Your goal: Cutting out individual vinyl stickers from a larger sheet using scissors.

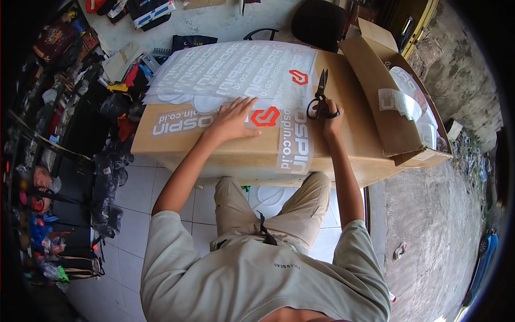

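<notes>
My right hand grips black-handled scissors by the handles, the blades pointing away from me and slightly parted. With fingers spread, my left hand lies flat over a cut transparent strip with white lettering and a red logo. Beside it, another clear printed strip runs toward me and hangs over the near edge of the wooden table. A stack of large transparent printed sheets covers the back left of the tabletop, with rounded pale pieces partly under it.
An open cardboard box holding cut printed pieces stands at the table's right end. A dark chair is behind the table. Cluttered shelves with bags line the left side.
</notes>
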A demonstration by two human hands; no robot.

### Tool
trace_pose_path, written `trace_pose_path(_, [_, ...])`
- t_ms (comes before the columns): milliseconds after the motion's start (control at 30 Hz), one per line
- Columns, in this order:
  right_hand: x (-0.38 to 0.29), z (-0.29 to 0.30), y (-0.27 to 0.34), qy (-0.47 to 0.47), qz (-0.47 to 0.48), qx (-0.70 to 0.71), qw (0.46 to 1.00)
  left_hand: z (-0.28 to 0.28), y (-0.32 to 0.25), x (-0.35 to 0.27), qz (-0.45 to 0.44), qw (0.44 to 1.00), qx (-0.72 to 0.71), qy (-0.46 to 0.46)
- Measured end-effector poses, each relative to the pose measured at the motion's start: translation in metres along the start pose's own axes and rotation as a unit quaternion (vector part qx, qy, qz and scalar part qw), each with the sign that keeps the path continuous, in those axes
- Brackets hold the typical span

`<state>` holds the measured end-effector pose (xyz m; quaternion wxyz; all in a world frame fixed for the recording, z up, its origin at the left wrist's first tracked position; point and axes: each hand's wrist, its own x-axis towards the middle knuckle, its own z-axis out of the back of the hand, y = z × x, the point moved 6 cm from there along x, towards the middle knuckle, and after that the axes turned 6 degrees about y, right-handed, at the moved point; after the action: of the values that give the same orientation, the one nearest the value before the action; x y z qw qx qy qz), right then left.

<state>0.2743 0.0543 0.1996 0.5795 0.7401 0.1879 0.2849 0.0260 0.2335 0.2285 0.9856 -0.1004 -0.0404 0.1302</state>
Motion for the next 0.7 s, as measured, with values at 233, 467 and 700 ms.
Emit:
trace_pose_path(233, [-0.003,0.005,-0.001,-0.016,-0.01,0.002,1.0,-0.028,-0.04,-0.006,-0.067,0.997,0.031,-0.006])
trace_pose_path(467, [-0.002,-0.001,0.005,0.028,-0.001,-0.043,0.999,-0.009,-0.012,0.013,-0.047,0.995,-0.089,-0.013])
trace_pose_path(700, [-0.062,-0.012,0.029,0.048,0.017,-0.069,0.996,-0.028,-0.018,0.049,-0.068,0.996,0.041,-0.027])
